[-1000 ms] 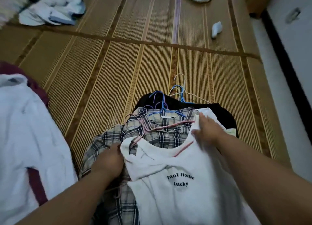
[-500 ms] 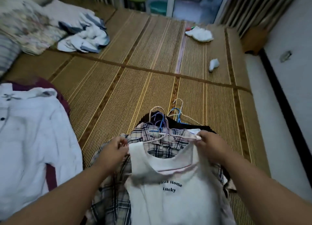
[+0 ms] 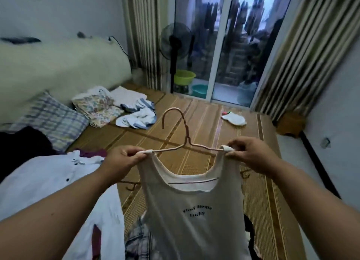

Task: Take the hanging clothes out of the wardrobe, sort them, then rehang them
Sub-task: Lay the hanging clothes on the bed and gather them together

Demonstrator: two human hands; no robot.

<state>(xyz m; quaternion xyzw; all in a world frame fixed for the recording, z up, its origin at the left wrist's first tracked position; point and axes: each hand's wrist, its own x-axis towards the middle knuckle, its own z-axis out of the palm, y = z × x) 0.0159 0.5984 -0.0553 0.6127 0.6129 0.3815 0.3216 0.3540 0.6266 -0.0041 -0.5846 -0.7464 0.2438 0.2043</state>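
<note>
A white tank top [image 3: 192, 217] with black lettering hangs on a pink wire hanger [image 3: 183, 135], held up in front of me above the mat. My left hand [image 3: 124, 160] pinches its left strap at the hanger's end. My right hand [image 3: 247, 154] pinches the right strap the same way. Below the top, a plaid shirt [image 3: 140, 242] and a dark garment [image 3: 248, 228] lie on the mat, mostly hidden. A white button shirt [image 3: 44, 185] lies spread at the lower left.
A woven mat [image 3: 196, 123] covers the bed. Pillows [image 3: 56, 119] and crumpled clothes [image 3: 136, 115] lie at the far left, a small white cloth [image 3: 233, 118] at the far right. A standing fan [image 3: 175, 43], basins and a glass door stand behind.
Both hands have lifted the white tank top on its hanger off the pile and raised it. My view has tilted up from the mat to the room.
</note>
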